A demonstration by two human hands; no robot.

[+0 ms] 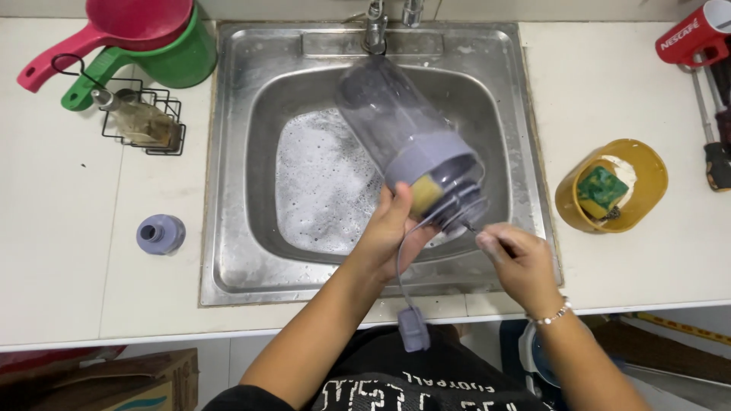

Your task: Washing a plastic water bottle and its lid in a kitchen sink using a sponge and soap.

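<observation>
My left hand (390, 232) grips a large grey-purple water bottle (407, 141) near its neck and holds it tilted over the steel sink (236, 190), mouth toward me. My right hand (514, 259) pinches a thin dark handle that runs into the bottle's mouth; a yellow sponge (428, 194) shows just inside. A cord hangs from the bottle's neck with a grey tab (413, 329) at its end. Soapy foam (324, 183) lies in the sink basin. The bottle's grey cap (161, 234) stands on the counter to the left.
At the back left sit a red scoop (114, 27) inside a green one (179, 57), and a wire rack (145, 122) with a small bottle. A yellow bowl (647, 183) with a green sponge and a red mug (689, 38) stand on the right. The tap (375, 27) is at the back.
</observation>
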